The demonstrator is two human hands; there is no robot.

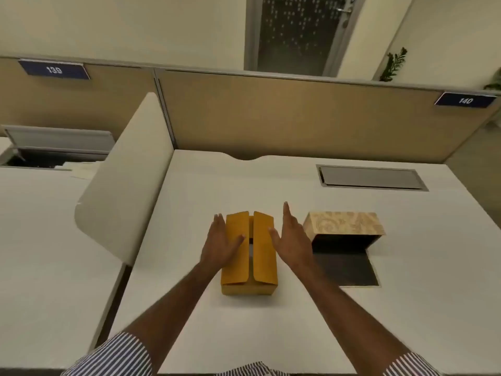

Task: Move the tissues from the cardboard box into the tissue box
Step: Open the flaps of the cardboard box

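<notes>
The cardboard box (249, 253) stands near the front edge of the white desk (298, 321), between both hands. The left hand (222, 245) lies flat and spread on the left flap, grasping nothing. The right hand (291, 240) is spread too, its thumb touching the right flap. A narrow gap stays between the flaps; the tissues inside are perhaps there, but I cannot see them. The patterned tissue box (343, 226) stands just right of it, its dark flap (347, 270) folded down on the desk. Blue signs read 139 (54, 69) and 140 (465, 100). The desk is free behind both boxes.
</notes>
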